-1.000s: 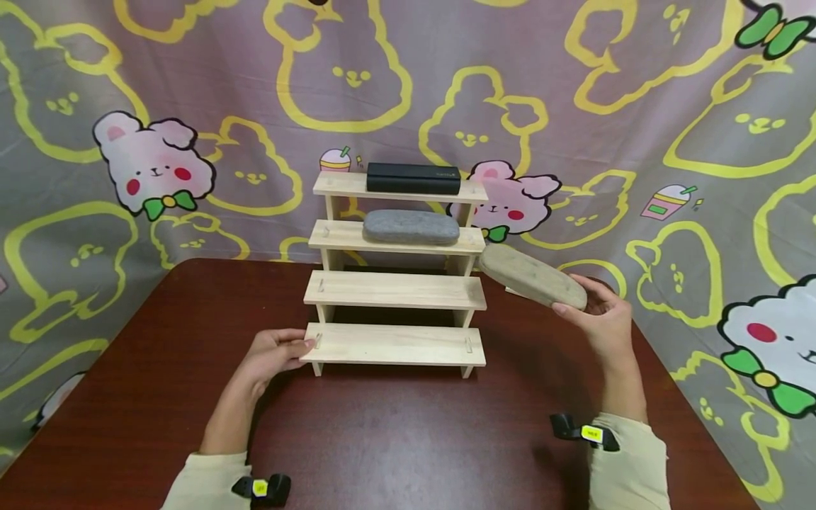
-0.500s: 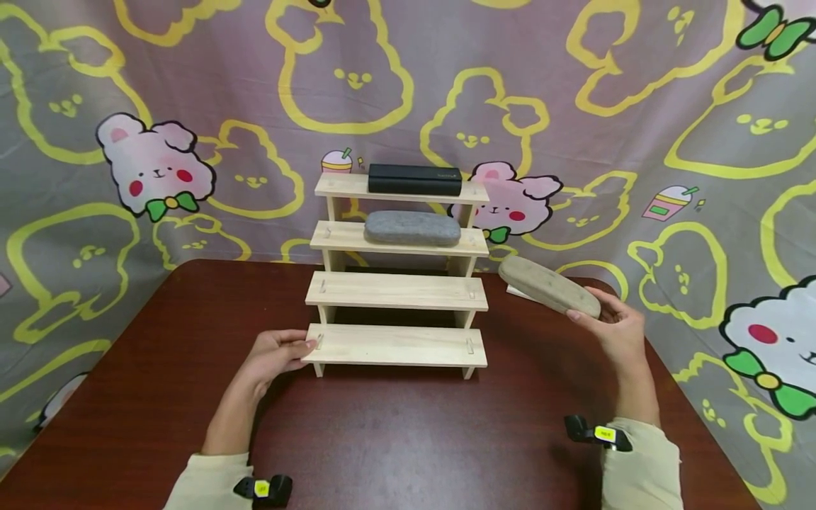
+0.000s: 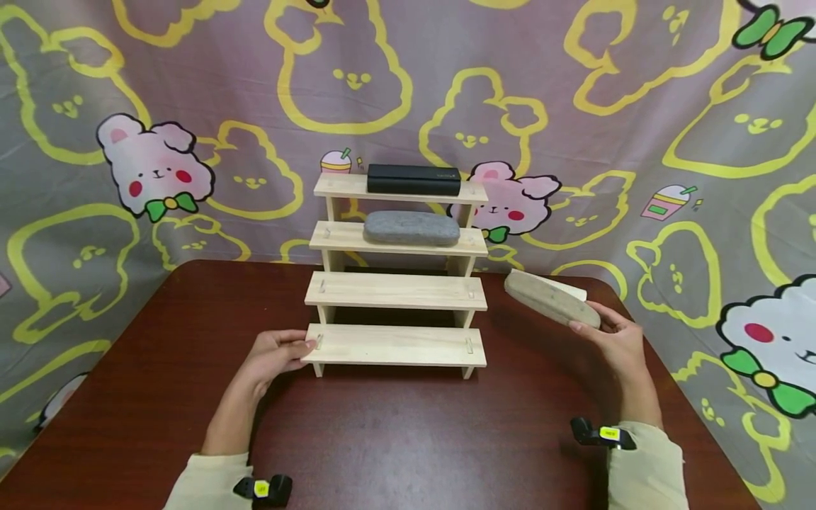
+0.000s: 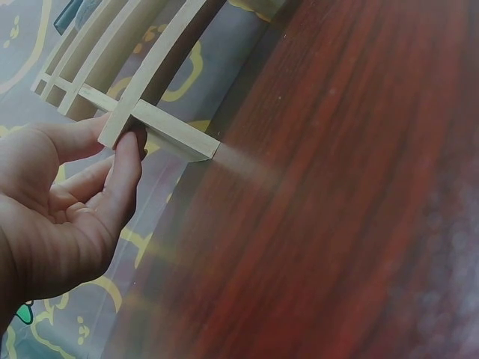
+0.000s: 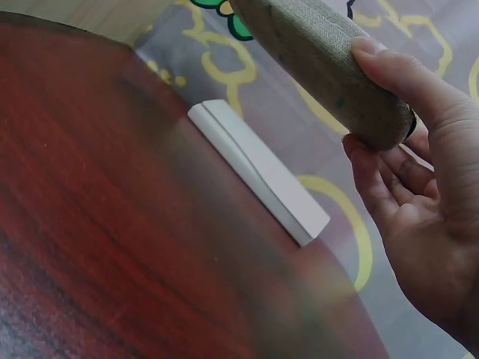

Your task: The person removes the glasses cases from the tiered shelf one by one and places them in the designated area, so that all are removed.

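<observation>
A beige fabric-covered glasses case [image 3: 551, 300] is pinched at its right end by my right hand [image 3: 615, 338], held above the table and tilted down to the right. Below it on the table lies a white case [image 5: 258, 172], partly hidden by the beige one in the head view. My left hand [image 3: 274, 358] pinches the left end of the lowest board of a wooden stepped shelf [image 3: 395, 345], thumb on top. On the shelf's second board from the top rests a grey glasses case [image 3: 411, 227]. A black case [image 3: 414, 180] lies on the top board.
The dark red-brown table [image 3: 408, 439] carries the shelf near its back edge. Behind and on both sides hangs a curtain [image 3: 242, 85] with yellow bunny outlines. The two lower boards of the shelf bear no cases.
My right hand has moved to the right and slightly down with the beige glasses case, away from the shelf. More of the white case shows behind it. My left hand keeps its place.
</observation>
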Demonstrator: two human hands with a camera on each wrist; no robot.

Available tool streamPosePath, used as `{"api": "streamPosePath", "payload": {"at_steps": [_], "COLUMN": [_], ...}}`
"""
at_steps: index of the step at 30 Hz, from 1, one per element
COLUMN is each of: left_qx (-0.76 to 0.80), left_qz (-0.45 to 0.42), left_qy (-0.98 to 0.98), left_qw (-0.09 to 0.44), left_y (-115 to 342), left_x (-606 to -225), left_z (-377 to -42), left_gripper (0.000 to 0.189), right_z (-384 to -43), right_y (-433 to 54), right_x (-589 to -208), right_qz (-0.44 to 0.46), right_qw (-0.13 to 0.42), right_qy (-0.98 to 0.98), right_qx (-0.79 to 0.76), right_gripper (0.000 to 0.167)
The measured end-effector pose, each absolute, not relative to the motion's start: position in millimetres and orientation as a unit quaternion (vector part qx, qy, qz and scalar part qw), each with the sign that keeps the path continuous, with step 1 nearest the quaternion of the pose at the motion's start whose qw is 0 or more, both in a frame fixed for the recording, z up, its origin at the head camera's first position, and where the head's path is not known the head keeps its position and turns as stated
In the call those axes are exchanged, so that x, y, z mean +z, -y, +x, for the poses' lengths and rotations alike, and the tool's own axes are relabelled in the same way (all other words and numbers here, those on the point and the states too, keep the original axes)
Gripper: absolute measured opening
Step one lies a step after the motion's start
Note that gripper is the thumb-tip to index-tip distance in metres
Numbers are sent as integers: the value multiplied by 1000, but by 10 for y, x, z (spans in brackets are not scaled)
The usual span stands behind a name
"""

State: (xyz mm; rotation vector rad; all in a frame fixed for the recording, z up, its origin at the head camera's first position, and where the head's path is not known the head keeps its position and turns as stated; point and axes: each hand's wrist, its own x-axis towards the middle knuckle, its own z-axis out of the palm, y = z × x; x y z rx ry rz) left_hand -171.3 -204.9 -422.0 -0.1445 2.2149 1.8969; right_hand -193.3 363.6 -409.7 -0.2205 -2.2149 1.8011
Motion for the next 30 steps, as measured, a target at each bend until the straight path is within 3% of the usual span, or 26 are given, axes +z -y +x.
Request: {"api": "streamPosePath", "payload": {"at_steps": [16,30], "left_qx": [645,647], "left_qz": [-50,-53], "left_qy": [-754,-752], "left_qw": [114,113], "left_y": [2050,2051], "left_x": [-4217,-4222], "left_z": [-1719,-1709], "left_gripper": [54,55], "right_z": [-1985,-2034], "right_y": [-3719,-3759], "right_x": [-4281,-4390], "right_qz": [-126,-121], "right_qw": [94,87], "right_qy": [813,834], "right_qx": [561,532], "right_gripper": [60,68]}}
